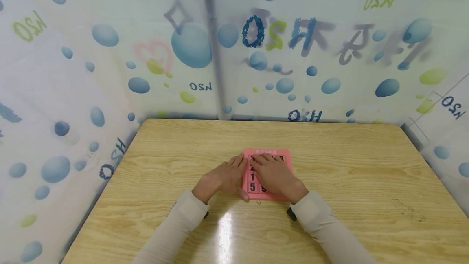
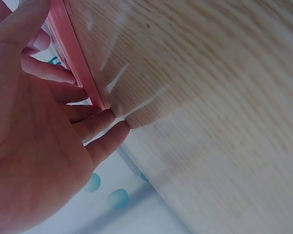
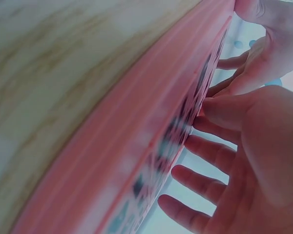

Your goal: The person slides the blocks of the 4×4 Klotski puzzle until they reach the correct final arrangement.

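A pink sliding number puzzle (image 1: 267,196) with black digits on its tiles lies flat on the wooden table. Along its left edge rests my left hand (image 1: 231,176), thumb near the lower left corner. The left wrist view shows that hand's fingers (image 2: 105,141) stretched out, some against the pink side wall. Over the tiles is my right hand (image 1: 274,174), its fingertips on the upper rows, hiding much of the middle and right. Seen from the right wrist, the fingers (image 3: 205,183) are spread and slightly bent at the tile face, gripping nothing.
The wooden table (image 1: 176,146) extends around the puzzle on all sides. Behind it hangs a pale wall covering (image 1: 234,76) printed with blue and green drops and lettering. Light glares off the tabletop in front of the left forearm.
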### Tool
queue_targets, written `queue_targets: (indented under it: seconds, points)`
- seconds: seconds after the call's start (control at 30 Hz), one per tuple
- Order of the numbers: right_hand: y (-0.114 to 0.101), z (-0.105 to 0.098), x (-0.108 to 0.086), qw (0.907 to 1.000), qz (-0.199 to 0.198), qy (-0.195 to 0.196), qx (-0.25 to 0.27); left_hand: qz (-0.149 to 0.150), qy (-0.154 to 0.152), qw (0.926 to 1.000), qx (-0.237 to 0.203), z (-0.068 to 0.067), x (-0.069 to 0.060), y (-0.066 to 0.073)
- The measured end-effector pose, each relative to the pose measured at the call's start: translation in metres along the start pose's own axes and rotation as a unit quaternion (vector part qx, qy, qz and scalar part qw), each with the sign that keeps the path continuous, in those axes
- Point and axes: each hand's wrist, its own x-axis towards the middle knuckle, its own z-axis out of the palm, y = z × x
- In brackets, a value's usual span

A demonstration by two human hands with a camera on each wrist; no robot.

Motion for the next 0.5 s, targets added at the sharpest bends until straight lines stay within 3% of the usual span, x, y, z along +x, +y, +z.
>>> queue_targets:
  seconds: [0.5]
  points:
    - [0.0084,0.0007,-0.0044,1.0,0.006,-0.001,0.004,-0.006,0.0,1.0,-0.002,0.0003,0.0004,0.0012]
